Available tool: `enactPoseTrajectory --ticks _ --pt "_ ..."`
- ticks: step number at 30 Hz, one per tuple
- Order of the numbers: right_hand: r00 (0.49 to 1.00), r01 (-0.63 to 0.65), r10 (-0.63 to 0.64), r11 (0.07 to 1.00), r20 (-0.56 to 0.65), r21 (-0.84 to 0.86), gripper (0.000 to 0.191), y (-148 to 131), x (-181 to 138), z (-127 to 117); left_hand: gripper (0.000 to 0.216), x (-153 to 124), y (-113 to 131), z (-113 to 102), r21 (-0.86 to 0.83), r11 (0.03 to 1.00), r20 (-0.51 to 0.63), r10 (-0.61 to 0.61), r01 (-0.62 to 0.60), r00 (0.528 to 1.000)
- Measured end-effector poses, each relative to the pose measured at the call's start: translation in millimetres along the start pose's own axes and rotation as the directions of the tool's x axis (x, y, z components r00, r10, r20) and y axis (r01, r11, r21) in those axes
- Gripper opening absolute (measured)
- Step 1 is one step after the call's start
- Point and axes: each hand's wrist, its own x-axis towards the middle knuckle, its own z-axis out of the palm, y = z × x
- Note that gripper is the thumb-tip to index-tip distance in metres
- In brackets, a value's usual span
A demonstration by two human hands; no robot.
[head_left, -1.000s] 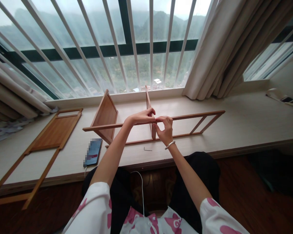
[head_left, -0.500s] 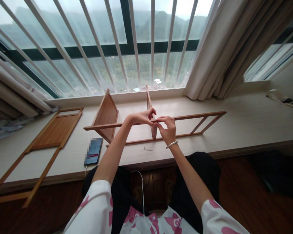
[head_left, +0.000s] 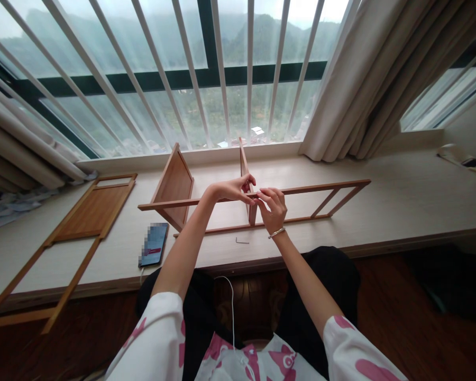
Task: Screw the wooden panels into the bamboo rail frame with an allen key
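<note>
A wooden side frame [head_left: 321, 188] stands on its long edge on the white ledge, with a panel [head_left: 178, 185] and a narrower board [head_left: 243, 159] joined across it. My left hand [head_left: 234, 189] is wrapped over the top rail where the narrower board meets it, thumb and fingers around the wood. Right beside it, my right hand [head_left: 273, 205] pinches at the same joint with its fingertips; whatever sits between them is too small to make out. Below the joint an L-shaped hex key [head_left: 242, 241] lies on the ledge.
To the left, a second wooden frame [head_left: 85, 211] with a panel lies flat, its legs jutting over the ledge's front edge. A phone [head_left: 154, 244] with a white cable [head_left: 232, 301] rests near that edge. Behind are the barred window [head_left: 234, 111] and a curtain [head_left: 341, 95].
The right fingers have shifted slightly at the joint. My left hand keeps its hold, and the view has moved a little.
</note>
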Motion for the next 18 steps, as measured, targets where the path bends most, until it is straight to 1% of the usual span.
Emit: enactPoseTrajectory --ticks 7,18 --pt "1.0 0.021 -0.021 1.0 -0.01 -0.022 0.021 5.7 -3.8 4.5 0.06 -4.1 9.0 3.0 -0.047 0.999 -0.015 -0.003 0.002 1.0" --pt "0.999 0.037 -0.037 0.999 -0.012 -0.034 0.021 4.1 -3.9 3.7 0.055 -2.3 9.0 3.7 -0.003 1.0 -0.031 0.007 -0.007 0.999"
